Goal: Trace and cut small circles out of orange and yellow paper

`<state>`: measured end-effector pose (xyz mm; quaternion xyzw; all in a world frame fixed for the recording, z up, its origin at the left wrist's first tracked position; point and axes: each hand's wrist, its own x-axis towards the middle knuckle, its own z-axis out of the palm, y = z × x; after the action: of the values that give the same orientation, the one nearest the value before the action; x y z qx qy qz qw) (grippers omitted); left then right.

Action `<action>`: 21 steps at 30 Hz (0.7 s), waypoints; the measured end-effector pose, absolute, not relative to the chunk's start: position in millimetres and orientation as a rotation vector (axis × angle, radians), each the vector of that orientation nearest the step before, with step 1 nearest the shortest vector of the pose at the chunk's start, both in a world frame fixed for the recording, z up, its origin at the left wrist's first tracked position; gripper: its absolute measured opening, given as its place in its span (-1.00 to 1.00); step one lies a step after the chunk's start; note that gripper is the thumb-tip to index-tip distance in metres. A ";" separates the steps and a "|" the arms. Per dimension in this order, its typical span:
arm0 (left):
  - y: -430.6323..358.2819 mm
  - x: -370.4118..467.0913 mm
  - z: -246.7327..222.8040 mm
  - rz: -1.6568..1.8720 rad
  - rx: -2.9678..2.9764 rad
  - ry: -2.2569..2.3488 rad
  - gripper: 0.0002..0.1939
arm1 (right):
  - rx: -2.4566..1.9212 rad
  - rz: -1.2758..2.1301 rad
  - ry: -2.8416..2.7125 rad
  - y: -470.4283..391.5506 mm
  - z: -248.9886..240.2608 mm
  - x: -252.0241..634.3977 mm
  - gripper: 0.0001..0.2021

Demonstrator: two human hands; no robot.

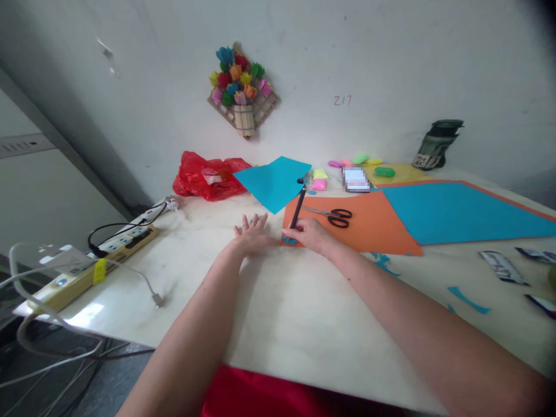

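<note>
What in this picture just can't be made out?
All in the head view:
- Small blue paper piece: mostly hidden under the right hand, which holds a black pen.
- Blurred block: pixelated over.
- Dark packets: cut off by the right edge.
- Faint wall writing: too small to read surely.
- Left hand: palm side hidden, lying flat on the table.

A black pen stands nearly upright, leaning slightly right at the top, its tip down on a small blue paper piece. That piece lies flat at the near left corner of the orange sheet, which is spread on the pale desk.
</note>
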<state>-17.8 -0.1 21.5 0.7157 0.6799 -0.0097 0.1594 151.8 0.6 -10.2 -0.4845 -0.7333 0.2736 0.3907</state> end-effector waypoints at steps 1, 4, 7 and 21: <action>0.9 -18.2 19.9 -0.010 2.048 1.952 0.03 | -1.226 0.701 -1.860 1.0 -10.3 152.2 -0.81; 3.4 -16.8 13.4 0.053 2.084 1.985 0.06 | -1.227 0.711 -1.852 1.5 -9.9 152.5 -0.82; 4.3 -10.9 5.3 0.120 2.141 2.044 0.06 | -1.238 0.708 -1.845 1.6 -8.8 152.2 -0.83; -2.7 -4.7 1.9 0.106 2.197 2.033 -0.01 | -1.195 0.893 -1.683 3.8 -7.6 149.9 -0.80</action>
<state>-4.7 -2.7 1.9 0.7316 0.6769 0.0352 0.0730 149.9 3.8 -7.6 -0.4794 -0.6751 0.3581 0.4315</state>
